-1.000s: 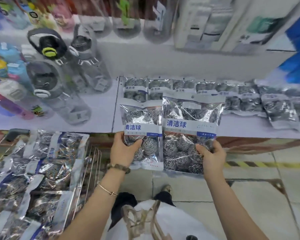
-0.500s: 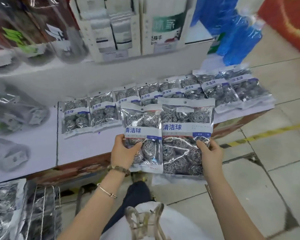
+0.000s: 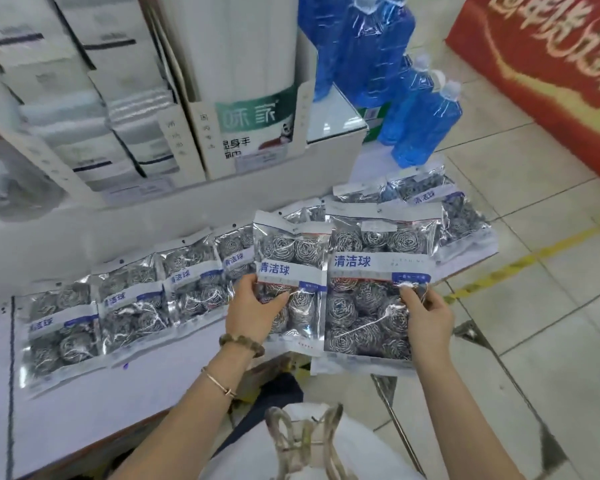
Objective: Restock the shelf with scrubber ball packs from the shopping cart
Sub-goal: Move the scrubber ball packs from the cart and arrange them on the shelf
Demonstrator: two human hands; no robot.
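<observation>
- Gripping a small scrubber ball pack [image 3: 291, 271] in the left hand [image 3: 253, 313], thumb curled across the front near mid-height, fingers hidden behind.
- Pinching a larger scrubber ball pack [image 3: 368, 306] in the right hand [image 3: 426, 317] near its right edge, thumb on the front film, other fingers behind.
- Held side by side, inner edges touching or nearly so, printed bands facing up and readable, hang-hole ends away from the body.
- Long axes of both running from the body toward the back of the shelf [image 3: 84, 410].
- Hovering at the shelf's front edge, lower ends out past it above the floor [image 3: 551, 323]; cannot tell whether either pack touches the shelf.
- Lying beyond and to the left: a row of packs [image 3: 129, 306], flat on the shelf, overlapping on a slant from near-left to far-right, the right end partly hidden behind the held pair.
- Likely step in hand: carrying both packs to that row for laying down.
- Turning on one relation: row ahead of the hands, with long axes roughly matching the held packs, so probably a forward reach and a lay-flat with little twisting.
- Left hand nearer the bare white strip in front of the row; right hand nearer the crowded far-right end.
- No shopping cart in view.
- Standing behind, one level up: white boxes [image 3: 246, 98] and blue bottles [image 3: 420, 126].
</observation>
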